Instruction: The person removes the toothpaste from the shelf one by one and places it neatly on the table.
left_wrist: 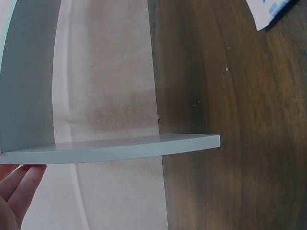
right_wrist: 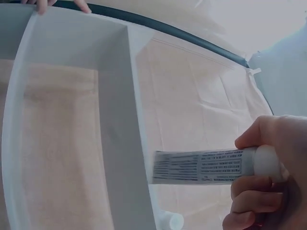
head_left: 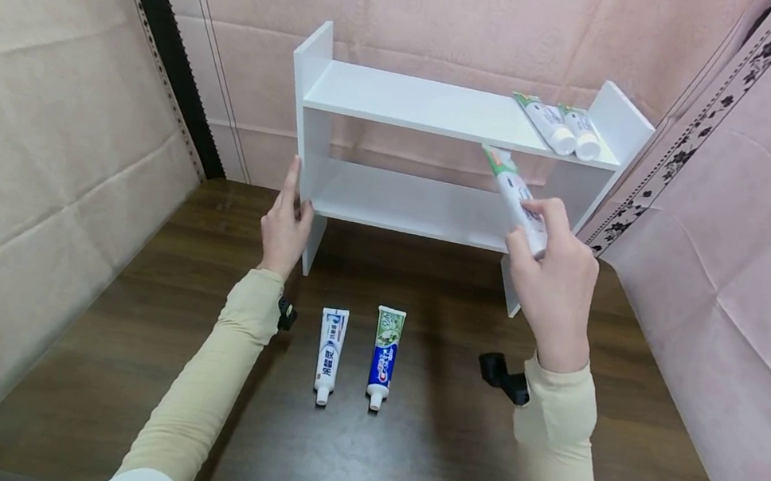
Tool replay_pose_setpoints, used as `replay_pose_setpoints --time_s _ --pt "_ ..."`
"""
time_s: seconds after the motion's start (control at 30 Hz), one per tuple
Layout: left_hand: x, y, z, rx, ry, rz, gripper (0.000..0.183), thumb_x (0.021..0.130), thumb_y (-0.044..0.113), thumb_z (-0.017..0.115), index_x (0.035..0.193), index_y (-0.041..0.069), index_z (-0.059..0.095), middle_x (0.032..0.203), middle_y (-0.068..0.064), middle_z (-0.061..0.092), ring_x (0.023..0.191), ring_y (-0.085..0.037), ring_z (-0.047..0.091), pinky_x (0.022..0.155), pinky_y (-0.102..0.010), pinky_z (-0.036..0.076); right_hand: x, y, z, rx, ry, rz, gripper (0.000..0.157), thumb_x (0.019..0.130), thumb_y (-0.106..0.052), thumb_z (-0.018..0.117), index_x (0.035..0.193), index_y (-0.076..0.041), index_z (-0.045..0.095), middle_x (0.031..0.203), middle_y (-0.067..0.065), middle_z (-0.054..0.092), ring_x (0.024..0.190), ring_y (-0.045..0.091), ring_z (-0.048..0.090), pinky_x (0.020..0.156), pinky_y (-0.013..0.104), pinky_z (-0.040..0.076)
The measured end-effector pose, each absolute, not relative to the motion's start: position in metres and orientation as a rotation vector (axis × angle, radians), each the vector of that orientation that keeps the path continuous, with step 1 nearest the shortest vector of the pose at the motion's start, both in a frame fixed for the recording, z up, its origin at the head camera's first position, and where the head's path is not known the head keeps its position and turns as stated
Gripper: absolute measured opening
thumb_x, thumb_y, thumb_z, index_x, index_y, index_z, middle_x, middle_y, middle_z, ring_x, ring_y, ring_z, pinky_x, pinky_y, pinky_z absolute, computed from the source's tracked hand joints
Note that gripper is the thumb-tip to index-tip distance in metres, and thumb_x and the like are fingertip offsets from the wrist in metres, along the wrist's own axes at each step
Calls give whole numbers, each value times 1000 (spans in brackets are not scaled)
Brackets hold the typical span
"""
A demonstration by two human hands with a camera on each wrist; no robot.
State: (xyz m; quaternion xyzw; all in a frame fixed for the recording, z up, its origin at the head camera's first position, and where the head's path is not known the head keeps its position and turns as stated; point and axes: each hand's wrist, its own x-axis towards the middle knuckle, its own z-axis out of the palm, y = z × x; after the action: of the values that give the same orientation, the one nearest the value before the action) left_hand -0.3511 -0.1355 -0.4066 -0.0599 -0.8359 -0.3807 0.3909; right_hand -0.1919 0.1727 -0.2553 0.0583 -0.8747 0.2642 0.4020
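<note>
In the head view my right hand (head_left: 554, 277) pinches a white-and-green toothpaste tube (head_left: 517, 196) near its cap end, in front of the white two-tier shelf (head_left: 403, 98). Printed text covers the side of the held tube (right_wrist: 201, 166) in the right wrist view, and its crimped end is close to the upper board. With its fingers extended, my left hand (head_left: 283, 228) rests against the shelf's left side panel; those fingers (left_wrist: 29, 184) touch the panel in the left wrist view. Two more toothpaste tubes (head_left: 544, 124) lie at the right end of the top board, caps forward.
On the brown wooden table (head_left: 401, 467) lie a white-and-blue toothpaste tube (head_left: 330, 350) and a green-and-blue one (head_left: 385, 353), caps toward me. Pink cloth walls (head_left: 457, 9) surround the table at the back and sides. The lower board (head_left: 404, 203) spans between the side panels.
</note>
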Motion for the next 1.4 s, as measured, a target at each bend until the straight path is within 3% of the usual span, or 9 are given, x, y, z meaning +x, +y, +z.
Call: replay_pose_setpoints --time_s 0.3,0.43,0.93,1.17,1.4 --pt "-351 -134 -408 -147 -2131 -971 66 90 17 48 141 40 13 131 -10 50 84 -27 62 73 -41 52 -174 180 -286 166 -2284 636 22 81 -16 52 100 -17 62 46 5 46 39 16 33 39 28 25" --pt "-351 -134 -409 -145 -2134 -971 67 90 17 48 141 41 13 131 -10 50 85 -27 62 73 -40 52 -170 183 -303 148 -2399 622 20 81 -19 52 98 -21 63 45 3 43 38 15 33 38 28 25" --pt "-350 -135 -410 -141 -2122 -1005 66 90 16 48 141 41 15 130 -10 50 89 -29 63 76 -40 52 -162 193 -386 110 -2794 554 12 82 -25 51 91 -24 59 50 -2 47 43 14 38 41 27 27" --pt "-350 -135 -410 -144 -2123 -1018 66 90 17 49 141 41 15 132 -8 49 90 -30 63 77 -40 52 -163 194 -405 60 -2923 585 14 81 -26 50 90 -24 60 55 -2 49 46 14 39 41 28 28" --pt "-350 -134 -408 -148 -2110 -1007 65 90 18 49 141 40 16 130 -10 50 89 -30 63 76 -39 52 -166 199 -414 47 -2981 566 30 81 -25 52 108 -16 59 68 6 59 49 15 43 42 28 30"
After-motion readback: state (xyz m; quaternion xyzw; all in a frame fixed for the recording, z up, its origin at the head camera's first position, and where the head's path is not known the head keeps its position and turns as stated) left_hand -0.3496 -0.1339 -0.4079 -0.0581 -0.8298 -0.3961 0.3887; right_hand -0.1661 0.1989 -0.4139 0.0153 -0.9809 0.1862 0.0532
